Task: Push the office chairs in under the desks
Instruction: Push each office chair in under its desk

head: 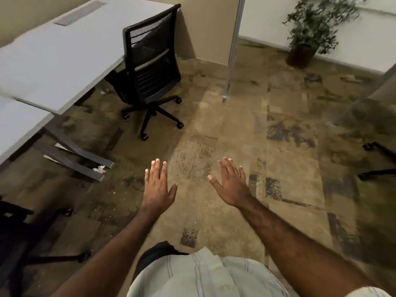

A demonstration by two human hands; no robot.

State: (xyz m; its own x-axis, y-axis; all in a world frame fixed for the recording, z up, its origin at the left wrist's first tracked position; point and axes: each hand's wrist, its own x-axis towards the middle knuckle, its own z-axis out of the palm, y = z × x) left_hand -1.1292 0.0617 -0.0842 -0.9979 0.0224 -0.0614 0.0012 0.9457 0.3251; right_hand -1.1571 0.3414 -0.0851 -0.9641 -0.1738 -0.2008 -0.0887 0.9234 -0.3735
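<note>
A black mesh-backed office chair point(150, 65) stands at the far white desk point(64, 56), its seat partly under the desktop and its wheeled base out on the carpet. My left hand point(158, 187) and my right hand point(231, 185) are held out flat over the floor, fingers spread, holding nothing, well short of that chair. Part of a second black chair point(32, 236) shows at the lower left, beside a nearer white desk point(17, 129). Black chair legs with castors point(379, 159) poke in from the right edge.
Grey metal desk feet point(85, 161) lie on the carpet at left with a scrap of white paper beside them. A metal post point(233, 48) stands ahead. A potted plant point(308, 33) sits by the far wall. Patterned carpet point(235, 125) lies between.
</note>
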